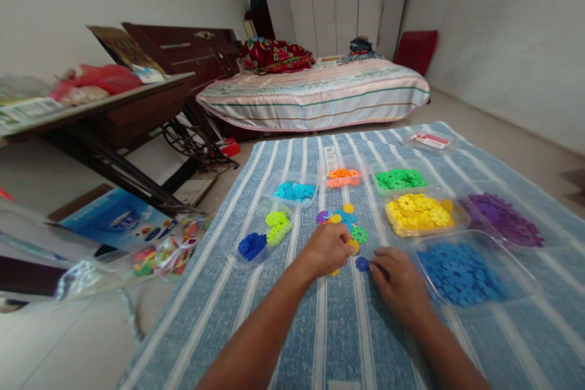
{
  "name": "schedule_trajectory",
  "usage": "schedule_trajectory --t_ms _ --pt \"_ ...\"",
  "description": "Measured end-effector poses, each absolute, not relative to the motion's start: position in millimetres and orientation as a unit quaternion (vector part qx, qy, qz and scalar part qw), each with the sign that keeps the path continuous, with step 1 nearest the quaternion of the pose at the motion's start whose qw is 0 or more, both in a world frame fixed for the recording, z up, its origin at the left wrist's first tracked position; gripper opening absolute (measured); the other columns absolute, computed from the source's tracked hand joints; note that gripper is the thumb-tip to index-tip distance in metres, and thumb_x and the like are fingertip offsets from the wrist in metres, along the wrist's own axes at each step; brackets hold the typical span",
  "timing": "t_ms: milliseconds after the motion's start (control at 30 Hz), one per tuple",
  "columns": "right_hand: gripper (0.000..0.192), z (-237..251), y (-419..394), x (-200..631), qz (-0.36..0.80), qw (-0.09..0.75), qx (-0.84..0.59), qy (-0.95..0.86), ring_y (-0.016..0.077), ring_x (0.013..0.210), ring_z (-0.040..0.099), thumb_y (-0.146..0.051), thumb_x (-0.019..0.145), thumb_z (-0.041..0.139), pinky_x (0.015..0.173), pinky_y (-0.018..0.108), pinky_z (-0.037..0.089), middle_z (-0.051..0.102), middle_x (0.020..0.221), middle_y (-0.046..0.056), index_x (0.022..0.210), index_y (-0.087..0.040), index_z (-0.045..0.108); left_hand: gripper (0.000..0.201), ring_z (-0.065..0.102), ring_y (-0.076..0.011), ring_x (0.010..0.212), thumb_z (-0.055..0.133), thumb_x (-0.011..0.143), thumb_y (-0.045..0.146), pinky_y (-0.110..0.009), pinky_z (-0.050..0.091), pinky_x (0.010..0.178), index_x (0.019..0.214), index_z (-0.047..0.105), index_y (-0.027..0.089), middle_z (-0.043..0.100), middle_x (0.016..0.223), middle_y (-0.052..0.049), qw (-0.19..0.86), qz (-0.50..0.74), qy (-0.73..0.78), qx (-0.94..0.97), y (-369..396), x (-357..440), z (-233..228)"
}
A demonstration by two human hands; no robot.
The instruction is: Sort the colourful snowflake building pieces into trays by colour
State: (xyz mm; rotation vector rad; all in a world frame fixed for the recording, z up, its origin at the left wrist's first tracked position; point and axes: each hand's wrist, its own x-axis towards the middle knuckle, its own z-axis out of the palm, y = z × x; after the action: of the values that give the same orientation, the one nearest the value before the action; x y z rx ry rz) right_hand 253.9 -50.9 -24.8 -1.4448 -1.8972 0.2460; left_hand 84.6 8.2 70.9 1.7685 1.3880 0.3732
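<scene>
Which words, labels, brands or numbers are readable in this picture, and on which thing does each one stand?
No text can be read for certain.
White tag on the striped blue cloth: dark letters, too blurred.
Red and white card in a clear tray: too small.
Blue package on the floor: print blurred.

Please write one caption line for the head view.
Left hand and right hand join snowflake discs on a striped cloth.

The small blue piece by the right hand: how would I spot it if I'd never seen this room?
Start at the striped blue mat on the floor before the bed. Just left of the right hand fingertips lies the blue piece, alone on the cloth. Unlike the blue ones heaped in the tray to the right, it lies loose, below the joined multicoloured cluster.
</scene>
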Motion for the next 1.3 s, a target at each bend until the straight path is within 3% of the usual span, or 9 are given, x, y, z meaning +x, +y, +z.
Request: schedule_trajectory --t_ms 100,167,300,400,600,900,1167,1300 --pt "0.018 -26 -50 254 0.098 0.371 -0.558 -0.735 0.0211 0.089 0.058 -0.023 0.084 0.05 0.082 0.036 0.047 0.064 0.092 0.009 0.081 -0.019 0.067 0.024 0.055 -0.0099 0.052 0.056 0.072 0.025 -0.02 0.041 0.051 0.092 0.062 0.013 0.058 0.059 0.003 0.482 0.251 0.486 0.685 29 122 89" --pt "0.018 -27 -50 254 0.099 0.372 -0.562 -0.732 0.021 0.09 0.057 -0.023 0.084 0.05 0.082 0.036 0.047 0.064 0.093 0.009 0.08 -0.018 0.067 0.034 0.06 -0.0116 0.058 0.055 0.074 0.026 -0.022 0.046 0.057 0.105 0.059 0.013 0.063 0.068 0.0 0.435 0.272 0.49 0.705 37 130 98" --pt "0.018 -25 -51 252 0.104 0.369 -0.569 -0.728 0.021 0.09 0.057 -0.021 0.084 0.051 0.082 0.036 0.047 0.064 0.093 0.01 0.08 -0.017 0.068 0.025 0.063 -0.0215 0.083 0.05 0.079 0.026 -0.032 0.047 0.076 0.097 0.063 0.016 0.068 0.085 -0.007 0.175 0.116 0.592 0.778 34 103 99" --pt "0.018 -23 -51 251 0.106 0.37 -0.566 -0.729 0.0209 0.09 0.057 -0.021 0.084 0.051 0.082 0.036 0.047 0.064 0.093 0.01 0.081 -0.017 0.068 0.024 0.062 -0.0257 0.095 0.048 0.08 0.023 -0.035 0.046 0.081 0.097 0.063 0.016 0.067 0.099 -0.011 0.098 -0.035 0.634 0.766 19 68 89" --pt "0.018 -23 -52 252 0.107 0.371 -0.565 -0.729 0.021 0.09 0.056 -0.021 0.084 0.05 0.081 0.036 0.047 0.063 0.092 0.01 0.081 -0.017 0.068 0.025 0.06 -0.023 0.095 0.052 0.076 0.019 -0.03 0.044 0.078 0.098 0.062 0.017 0.065 0.101 -0.01 0.138 -0.104 0.624 0.762 0 38 71" --pt "0.018 -23 -51 249 0.11 0.374 -0.57 -0.723 0.0207 0.09 0.056 -0.021 0.084 0.05 0.081 0.035 0.047 0.063 0.093 0.01 0.081 -0.017 0.068 0.001 0.055 -0.0136 0.065 0.057 0.067 0.018 -0.023 0.03 0.055 0.067 0.058 0.017 0.06 0.067 0.0 0.188 -0.028 0.664 0.723 5 30 62" --pt "0.016 -22 -50 247 0.117 0.376 -0.573 -0.719 0.0208 0.09 0.056 -0.017 0.083 0.051 0.082 0.036 0.046 0.063 0.093 0.01 0.079 -0.017 0.067 0.017 0.043 -0.007 0.042 0.058 0.069 0.023 -0.019 0.029 0.044 0.055 0.051 0.016 0.045 0.041 0.007 0.427 0.129 0.591 0.672 19 40 66" --pt "0.016 -23 -50 247 0.12 0.382 -0.573 -0.716 0.0207 0.09 0.057 -0.017 0.083 0.051 0.081 0.035 0.047 0.063 0.092 0.01 0.08 -0.017 0.067 0.013 0.046 -0.0055 0.04 0.061 0.069 0.021 -0.017 0.034 0.042 0.061 0.056 0.014 0.053 0.047 0.005 0.511 0.257 0.546 0.612 51 95 90"
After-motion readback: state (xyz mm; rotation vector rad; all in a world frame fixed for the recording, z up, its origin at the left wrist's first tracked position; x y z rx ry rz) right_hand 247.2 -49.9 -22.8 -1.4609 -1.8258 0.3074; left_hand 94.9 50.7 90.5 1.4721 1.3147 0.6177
